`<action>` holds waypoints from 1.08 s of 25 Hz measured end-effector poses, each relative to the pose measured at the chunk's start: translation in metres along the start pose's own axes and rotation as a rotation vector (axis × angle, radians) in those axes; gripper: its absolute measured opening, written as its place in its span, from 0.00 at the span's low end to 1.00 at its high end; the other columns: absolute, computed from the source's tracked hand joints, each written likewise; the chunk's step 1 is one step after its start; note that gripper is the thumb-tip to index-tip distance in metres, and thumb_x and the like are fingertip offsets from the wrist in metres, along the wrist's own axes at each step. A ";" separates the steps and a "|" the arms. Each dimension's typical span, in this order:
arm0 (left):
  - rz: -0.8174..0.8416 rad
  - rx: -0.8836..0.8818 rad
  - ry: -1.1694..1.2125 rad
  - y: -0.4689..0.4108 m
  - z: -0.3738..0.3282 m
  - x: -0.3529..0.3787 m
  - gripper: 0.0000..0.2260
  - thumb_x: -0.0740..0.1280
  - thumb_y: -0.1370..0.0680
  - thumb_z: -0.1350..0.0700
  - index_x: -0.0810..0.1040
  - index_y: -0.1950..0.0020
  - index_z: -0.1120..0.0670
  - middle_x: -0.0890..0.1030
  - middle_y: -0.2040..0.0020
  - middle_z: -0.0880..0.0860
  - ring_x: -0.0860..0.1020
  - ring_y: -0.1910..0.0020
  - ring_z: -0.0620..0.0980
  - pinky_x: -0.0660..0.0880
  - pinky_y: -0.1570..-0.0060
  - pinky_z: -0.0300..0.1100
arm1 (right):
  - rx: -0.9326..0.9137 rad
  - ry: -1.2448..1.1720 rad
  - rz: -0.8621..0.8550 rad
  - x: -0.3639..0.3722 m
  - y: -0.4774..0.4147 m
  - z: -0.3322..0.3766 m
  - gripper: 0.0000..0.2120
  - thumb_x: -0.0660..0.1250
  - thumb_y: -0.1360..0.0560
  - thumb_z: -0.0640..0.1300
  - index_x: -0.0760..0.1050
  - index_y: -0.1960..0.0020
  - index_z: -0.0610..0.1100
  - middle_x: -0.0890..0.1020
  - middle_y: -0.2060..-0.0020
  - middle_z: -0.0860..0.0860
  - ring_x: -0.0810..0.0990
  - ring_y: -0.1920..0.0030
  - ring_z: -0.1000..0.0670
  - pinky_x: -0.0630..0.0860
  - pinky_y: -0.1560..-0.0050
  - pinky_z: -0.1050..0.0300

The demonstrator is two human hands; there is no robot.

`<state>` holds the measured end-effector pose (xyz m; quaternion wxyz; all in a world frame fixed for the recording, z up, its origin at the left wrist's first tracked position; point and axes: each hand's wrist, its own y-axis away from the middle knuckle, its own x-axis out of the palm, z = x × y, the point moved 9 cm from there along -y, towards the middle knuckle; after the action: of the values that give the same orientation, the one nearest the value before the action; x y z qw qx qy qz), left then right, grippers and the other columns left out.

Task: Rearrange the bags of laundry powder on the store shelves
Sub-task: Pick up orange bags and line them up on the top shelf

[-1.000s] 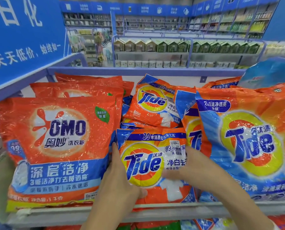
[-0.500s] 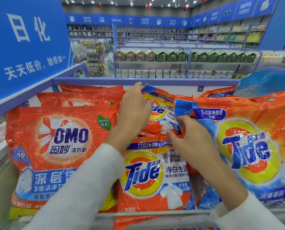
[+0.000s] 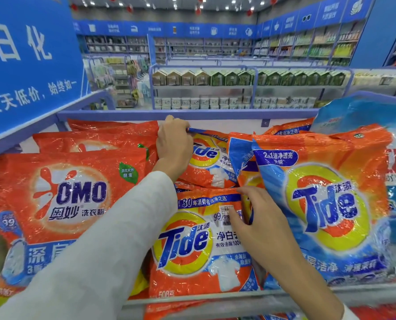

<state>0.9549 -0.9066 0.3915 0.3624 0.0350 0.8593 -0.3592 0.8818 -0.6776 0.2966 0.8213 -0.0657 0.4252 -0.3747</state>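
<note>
A shopper's view of a laundry-powder shelf mid-tidy: the left hand (image 3: pixel 174 139) reached to the back of the shelf, its fingers curled over the top left corner of the far small Tide bag (image 3: pixel 212 165), which leaned at a slant behind the near small Tide bag (image 3: pixel 192 248). The right hand (image 3: pixel 259 218) sat at the near bag's upper right corner, thumb on its face and fingers bent over the top edge in what appeared to be a pinch, though the corner itself was hidden where it met the neighbouring large Tide bag (image 3: pixel 326 204). The step in hand looked to be straightening the middle column of small bags. The next move would call for lifting or drawing the far bag upright and square behind the near one without dragging the slack, slippery large bags on the right out of line. Counted on this shelf: three OMO bags (image 3: pixel 60 199) stacked front to back on the left. There were two small Tide bags plainly in the middle, with an orange edge between them that may have been a third. On the right stood one large Tide bag in front with at least two more edges behind it, and one blue bag (image 3: pixel 363 116) at the far right. All stood behind the shelf rail (image 3: pixel 215 301).
</note>
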 end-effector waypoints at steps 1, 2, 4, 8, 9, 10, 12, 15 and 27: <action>-0.010 0.023 0.037 0.001 -0.002 -0.005 0.10 0.64 0.19 0.60 0.84 0.44 0.55 0.73 0.52 0.54 0.76 0.50 0.58 0.68 0.58 0.45 | 0.005 -0.012 0.004 -0.001 0.002 -0.002 0.19 0.68 0.21 0.49 0.70 0.31 0.53 0.73 0.38 0.62 0.71 0.38 0.63 0.70 0.38 0.65; -0.029 0.048 0.091 0.004 -0.005 -0.011 0.10 0.64 0.19 0.60 0.84 0.46 0.56 0.72 0.53 0.53 0.76 0.51 0.57 0.66 0.57 0.44 | 0.009 -0.023 0.007 -0.001 0.003 -0.003 0.19 0.69 0.21 0.48 0.70 0.31 0.53 0.72 0.39 0.63 0.70 0.39 0.63 0.70 0.38 0.64; -0.109 0.091 0.241 0.012 -0.012 -0.030 0.08 0.64 0.19 0.59 0.83 0.47 0.55 0.74 0.50 0.52 0.75 0.53 0.53 0.67 0.56 0.42 | 0.015 -0.036 0.019 -0.001 0.004 -0.005 0.18 0.69 0.21 0.48 0.71 0.32 0.54 0.72 0.40 0.64 0.70 0.40 0.64 0.71 0.40 0.65; -0.238 0.128 0.466 0.027 -0.023 -0.068 0.06 0.62 0.17 0.55 0.78 0.50 0.51 0.77 0.62 0.47 0.70 0.66 0.49 0.68 0.64 0.48 | 0.054 -0.063 0.028 -0.003 0.002 -0.006 0.18 0.70 0.22 0.49 0.71 0.34 0.54 0.74 0.43 0.63 0.73 0.42 0.63 0.71 0.45 0.67; -0.277 0.095 0.503 0.028 -0.020 -0.077 0.06 0.62 0.16 0.54 0.77 0.51 0.51 0.75 0.66 0.45 0.68 0.68 0.48 0.66 0.66 0.49 | 0.075 -0.079 0.030 -0.004 0.001 -0.006 0.19 0.70 0.22 0.50 0.70 0.33 0.54 0.74 0.43 0.63 0.73 0.42 0.62 0.70 0.47 0.68; -0.327 0.068 0.545 0.030 -0.017 -0.087 0.07 0.61 0.16 0.53 0.75 0.52 0.51 0.74 0.66 0.44 0.67 0.69 0.46 0.66 0.66 0.49 | 0.093 -0.099 0.032 -0.004 0.001 -0.006 0.20 0.70 0.22 0.51 0.70 0.32 0.53 0.75 0.42 0.63 0.74 0.41 0.62 0.69 0.47 0.68; -0.424 0.076 0.623 0.034 -0.018 -0.112 0.07 0.61 0.16 0.53 0.73 0.53 0.52 0.71 0.66 0.42 0.67 0.68 0.42 0.64 0.66 0.43 | 0.112 -0.108 0.041 -0.004 0.001 -0.006 0.24 0.71 0.22 0.53 0.69 0.29 0.52 0.75 0.39 0.60 0.74 0.41 0.62 0.71 0.46 0.67; -0.511 0.141 0.708 0.032 -0.033 -0.156 0.07 0.62 0.17 0.54 0.72 0.55 0.52 0.69 0.67 0.43 0.65 0.67 0.41 0.62 0.65 0.40 | 0.149 -0.161 0.093 -0.002 0.000 -0.004 0.30 0.74 0.25 0.54 0.67 0.27 0.53 0.75 0.40 0.63 0.75 0.49 0.68 0.73 0.54 0.73; -0.084 -0.196 0.962 0.097 0.001 -0.114 0.09 0.66 0.18 0.53 0.79 0.57 0.51 0.79 0.57 0.65 0.78 0.60 0.66 0.77 0.54 0.65 | 0.205 -1.029 0.069 -0.014 0.002 0.006 0.17 0.73 0.31 0.56 0.81 0.44 0.53 0.87 0.45 0.47 0.87 0.47 0.45 0.84 0.49 0.44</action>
<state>1.0703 -0.8129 0.4069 -0.0888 0.1280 0.9597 -0.2339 0.8826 -0.6680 0.3083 0.9380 -0.1464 -0.0700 -0.3063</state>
